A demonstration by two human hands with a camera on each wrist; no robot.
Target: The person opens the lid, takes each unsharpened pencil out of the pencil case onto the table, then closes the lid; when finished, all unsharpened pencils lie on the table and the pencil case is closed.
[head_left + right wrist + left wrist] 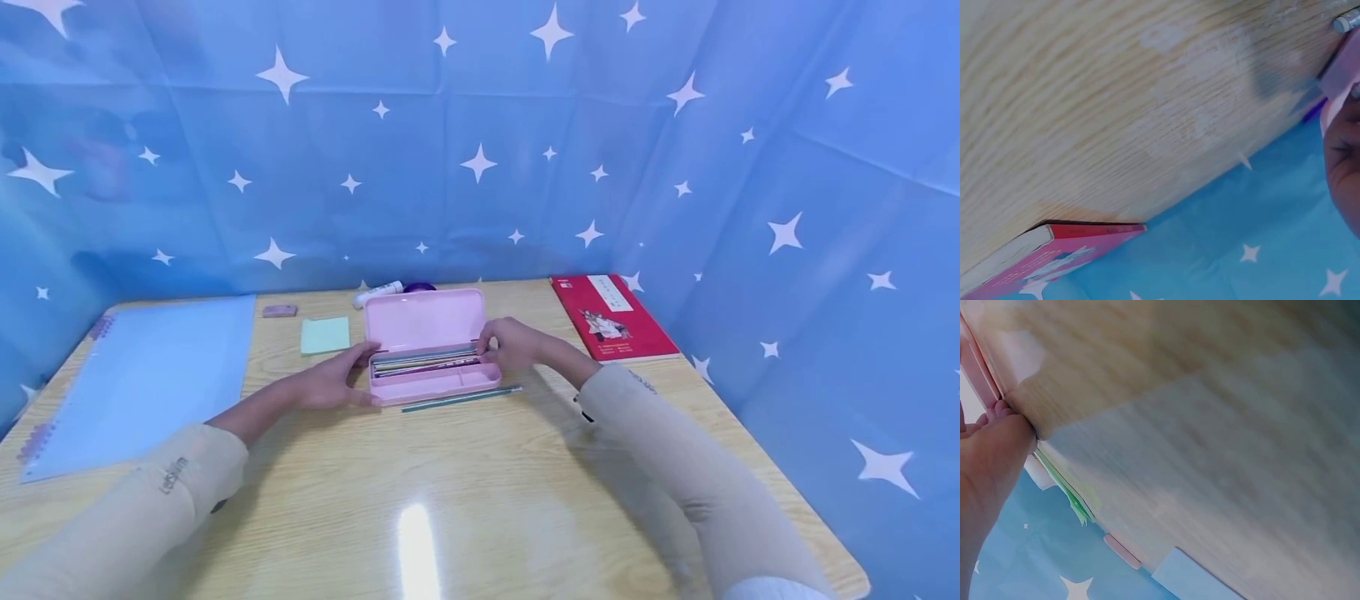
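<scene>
An open pink pencil case [425, 319] stands on the table with its lid tipped back. Several pencils [420, 364] lie lengthwise in its rear compartment. At the case's left end is my left hand [330, 381], thumb at the front corner and fingers behind, holding it. My right hand [513, 343] is over the right end, its thumb and fingertips pinching at the pencil ends; the fingers partly hide what they hold. Just in front of the case lie green pencils [457, 401], one with an eraser tip [1346, 22] visible in the right wrist view.
On the left lies a large pale sheet [161, 375], with a pink eraser [280, 311] and green sticky notes [325, 335] beside it. Behind the case are a white tube [377, 293] and a dark purple round thing [419, 287]. A red book [611, 321] lies back right, near the starry curtain [480, 208].
</scene>
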